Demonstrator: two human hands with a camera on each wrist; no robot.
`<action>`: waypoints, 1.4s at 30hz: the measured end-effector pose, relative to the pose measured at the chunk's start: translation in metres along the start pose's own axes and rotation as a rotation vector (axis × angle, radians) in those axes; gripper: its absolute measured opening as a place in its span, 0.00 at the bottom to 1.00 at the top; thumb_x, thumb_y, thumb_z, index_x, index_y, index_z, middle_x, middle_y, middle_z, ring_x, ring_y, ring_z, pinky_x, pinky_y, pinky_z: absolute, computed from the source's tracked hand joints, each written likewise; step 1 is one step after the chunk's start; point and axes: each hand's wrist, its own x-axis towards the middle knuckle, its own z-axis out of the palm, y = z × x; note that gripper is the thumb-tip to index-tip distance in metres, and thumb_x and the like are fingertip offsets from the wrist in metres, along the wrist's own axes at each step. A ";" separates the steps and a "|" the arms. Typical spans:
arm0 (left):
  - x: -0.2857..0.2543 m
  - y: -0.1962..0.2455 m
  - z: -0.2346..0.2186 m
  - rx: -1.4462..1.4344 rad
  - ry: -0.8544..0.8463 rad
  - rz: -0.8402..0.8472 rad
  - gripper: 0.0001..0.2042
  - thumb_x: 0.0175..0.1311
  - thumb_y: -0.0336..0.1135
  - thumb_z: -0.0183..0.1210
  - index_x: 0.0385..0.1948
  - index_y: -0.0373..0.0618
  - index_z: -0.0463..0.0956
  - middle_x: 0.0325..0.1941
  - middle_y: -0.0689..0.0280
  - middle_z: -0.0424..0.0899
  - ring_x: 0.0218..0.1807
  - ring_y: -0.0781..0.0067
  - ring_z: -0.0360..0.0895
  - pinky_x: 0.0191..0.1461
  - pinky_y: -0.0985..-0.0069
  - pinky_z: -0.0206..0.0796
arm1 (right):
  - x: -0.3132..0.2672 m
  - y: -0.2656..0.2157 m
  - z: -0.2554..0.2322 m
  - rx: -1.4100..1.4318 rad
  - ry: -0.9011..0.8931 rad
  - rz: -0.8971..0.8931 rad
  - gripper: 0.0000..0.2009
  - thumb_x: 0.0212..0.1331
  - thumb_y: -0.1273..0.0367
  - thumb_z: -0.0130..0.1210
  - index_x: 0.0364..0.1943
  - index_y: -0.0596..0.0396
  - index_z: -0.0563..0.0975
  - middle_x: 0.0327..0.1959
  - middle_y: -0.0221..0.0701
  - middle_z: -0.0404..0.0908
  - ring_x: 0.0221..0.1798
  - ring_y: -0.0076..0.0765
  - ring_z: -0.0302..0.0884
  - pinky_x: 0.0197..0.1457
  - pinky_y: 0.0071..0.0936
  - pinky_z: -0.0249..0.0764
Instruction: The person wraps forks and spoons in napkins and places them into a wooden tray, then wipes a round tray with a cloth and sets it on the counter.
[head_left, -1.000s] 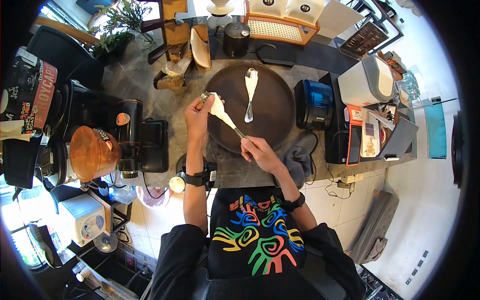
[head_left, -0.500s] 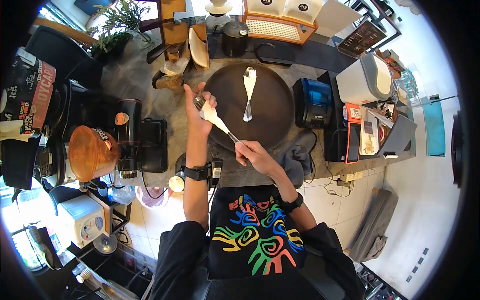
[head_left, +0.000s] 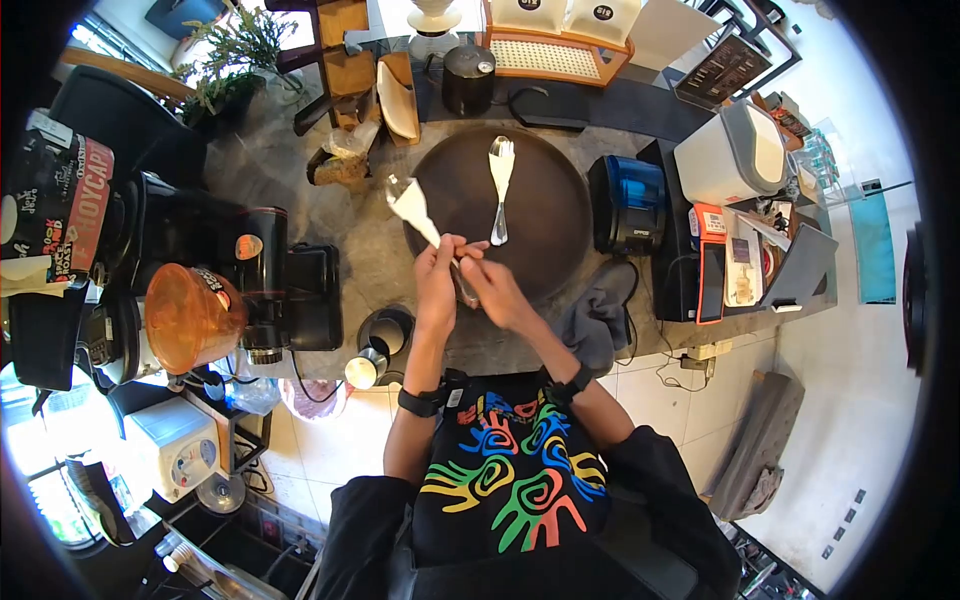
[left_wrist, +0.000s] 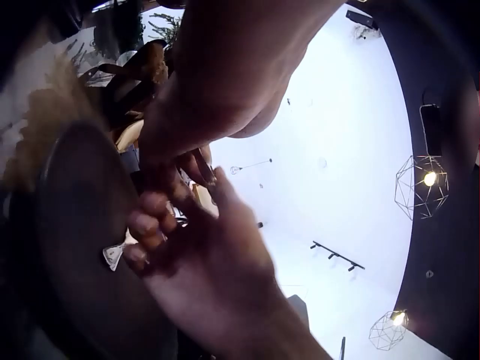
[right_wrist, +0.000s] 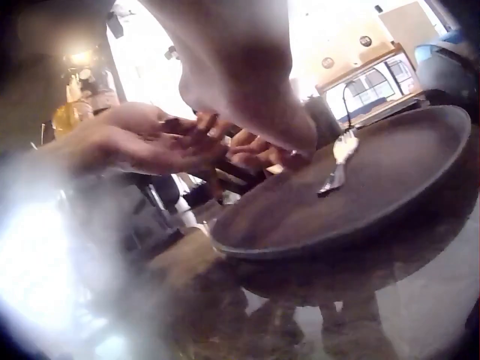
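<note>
A cutlery bundle [head_left: 412, 207], its metal head showing above a white napkin wrap, tilts up and left over the left edge of the round dark tray [head_left: 552, 235]. My left hand [head_left: 436, 288] pinches it at the napkin's narrow end. On the handle side, my right hand [head_left: 500, 295] grips it, the two hands' fingers meeting there. The right wrist view shows the left hand [right_wrist: 142, 142] palm up, its fingers near the right hand's. A second napkin-wrapped bundle [head_left: 501, 182], with fork tines at its top, lies on the tray, handle toward me.
Right of the tray stand a blue-black printer [head_left: 628, 205] and a grey cloth [head_left: 595, 315]. A black canister [head_left: 468, 80] is behind it. To the left are a grinder [head_left: 262, 270] and an orange-lidded tub [head_left: 190, 318]. A metal cup [head_left: 366, 368] stands near the counter's front edge.
My left hand has moved from the bundle's metal head down to its narrow end, close to the right hand. The bundle now points more steeply up. The one on the tray stays put.
</note>
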 end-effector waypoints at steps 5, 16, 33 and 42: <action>-0.018 0.005 -0.005 -0.025 0.231 0.030 0.13 0.75 0.42 0.42 0.37 0.41 0.67 0.23 0.66 0.71 0.22 0.77 0.71 0.28 0.80 0.69 | 0.054 0.035 -0.043 -0.430 0.545 -0.119 0.16 0.64 0.57 0.53 0.35 0.60 0.77 0.29 0.36 0.78 0.34 0.38 0.76 0.40 0.34 0.70; -0.034 0.012 -0.013 -0.042 0.208 -0.074 0.12 0.73 0.40 0.49 0.38 0.40 0.74 0.14 0.75 0.60 0.13 0.87 0.50 0.17 0.84 0.44 | 0.077 0.046 -0.044 -1.147 0.547 0.022 0.13 0.55 0.64 0.59 0.40 0.57 0.77 0.42 0.42 0.78 0.49 0.50 0.75 0.52 0.45 0.64; -0.014 0.003 0.048 -0.091 0.179 -0.068 0.22 0.65 0.41 0.60 0.54 0.35 0.72 0.39 0.61 0.82 0.13 0.93 0.50 0.16 0.87 0.42 | -0.057 -0.045 -0.041 -0.009 0.235 -0.048 0.10 0.70 0.66 0.43 0.40 0.59 0.72 0.17 0.22 0.64 0.21 0.14 0.58 0.24 0.17 0.56; -0.062 -0.024 0.127 -0.033 -0.029 -0.044 0.13 0.66 0.36 0.59 0.23 0.38 0.76 0.11 0.80 0.59 0.12 0.92 0.44 0.17 0.84 0.36 | -0.173 -0.039 -0.071 -0.024 0.360 -0.059 0.09 0.70 0.66 0.46 0.41 0.58 0.72 0.18 0.19 0.62 0.19 0.13 0.54 0.22 0.17 0.52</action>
